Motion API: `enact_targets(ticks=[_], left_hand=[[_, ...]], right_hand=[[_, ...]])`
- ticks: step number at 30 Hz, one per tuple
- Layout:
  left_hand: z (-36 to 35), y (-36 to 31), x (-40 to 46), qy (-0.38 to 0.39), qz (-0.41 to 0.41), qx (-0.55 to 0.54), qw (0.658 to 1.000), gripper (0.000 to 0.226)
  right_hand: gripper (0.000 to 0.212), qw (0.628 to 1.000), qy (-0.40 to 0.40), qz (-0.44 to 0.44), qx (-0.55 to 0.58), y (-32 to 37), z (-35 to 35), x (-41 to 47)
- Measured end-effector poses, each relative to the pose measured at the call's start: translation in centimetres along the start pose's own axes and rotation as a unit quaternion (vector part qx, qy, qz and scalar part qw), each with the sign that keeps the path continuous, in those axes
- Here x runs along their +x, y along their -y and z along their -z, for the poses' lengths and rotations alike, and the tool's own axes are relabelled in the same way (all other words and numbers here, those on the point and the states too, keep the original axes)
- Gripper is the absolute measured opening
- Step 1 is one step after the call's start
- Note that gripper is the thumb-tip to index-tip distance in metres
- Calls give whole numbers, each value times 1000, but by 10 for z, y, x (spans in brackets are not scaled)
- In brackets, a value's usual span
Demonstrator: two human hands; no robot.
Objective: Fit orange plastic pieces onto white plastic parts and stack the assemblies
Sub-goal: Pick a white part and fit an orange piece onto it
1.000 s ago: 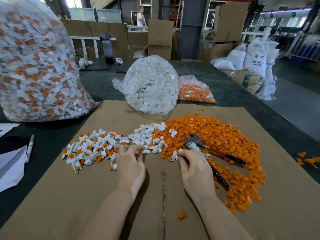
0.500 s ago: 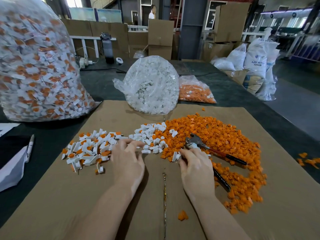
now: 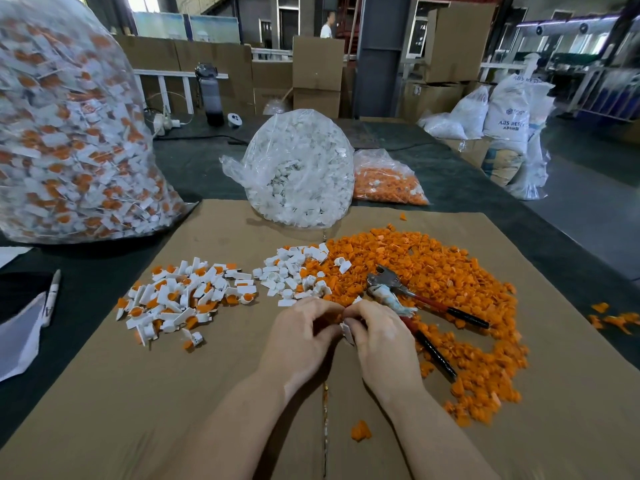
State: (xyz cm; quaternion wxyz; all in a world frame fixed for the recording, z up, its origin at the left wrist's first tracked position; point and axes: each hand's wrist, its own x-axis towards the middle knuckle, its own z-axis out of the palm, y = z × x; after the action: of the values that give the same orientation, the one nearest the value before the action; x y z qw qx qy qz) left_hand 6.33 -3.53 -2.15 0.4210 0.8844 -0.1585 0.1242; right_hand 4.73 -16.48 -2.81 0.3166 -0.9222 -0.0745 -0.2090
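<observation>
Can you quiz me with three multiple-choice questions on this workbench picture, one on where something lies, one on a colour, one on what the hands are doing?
1. Where does the heap of finished white-and-orange assemblies lie on the brown cardboard sheet?
A. left of the hands
B. right of the hands
C. inside a clear bag

2. What colour is the big loose pile of small plastic pieces under the red-and-black-handled pliers?
A. white
B. orange
C. blue

3. What are the left hand and right hand doing?
A. resting flat, apart
B. gripping the pliers
C. brought together, pinching a small white plastic part

Answers: 1 A, the mixed heap sits on the sheet's left part. 2 B, the pile around the pliers is orange. 3 C, the fingertips meet around the white part.
</observation>
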Motion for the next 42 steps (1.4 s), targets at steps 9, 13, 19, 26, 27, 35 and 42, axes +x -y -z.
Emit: enact_targets(ticks=[9, 13, 19, 26, 27, 35, 42], left_hand=[[-2, -4, -5, 39, 24, -10, 999, 20], [-2, -1, -2, 43, 17, 27, 999, 18], [-1, 6, -1, -31, 103, -52, 993, 20], [0, 8, -1, -32, 119, -80, 989, 16], [0, 7, 0, -33, 119, -82, 989, 14], [-1, 9, 0, -43, 135, -92, 986, 13], [-1, 9, 0, -48, 138, -99, 984, 16]], right_hand=[[10, 1000, 3, -19, 13, 0, 2, 0], [14, 1000, -2, -15, 9, -1, 1, -1], [26, 995, -34, 69, -62, 2, 1, 1], [3, 992, 21, 62, -106, 3, -3, 0], [3, 993, 19, 61, -103, 3, -3, 0], [16, 993, 16, 68, -93, 4, -3, 0], [18, 993, -18, 77, -87, 4, -2, -1]])
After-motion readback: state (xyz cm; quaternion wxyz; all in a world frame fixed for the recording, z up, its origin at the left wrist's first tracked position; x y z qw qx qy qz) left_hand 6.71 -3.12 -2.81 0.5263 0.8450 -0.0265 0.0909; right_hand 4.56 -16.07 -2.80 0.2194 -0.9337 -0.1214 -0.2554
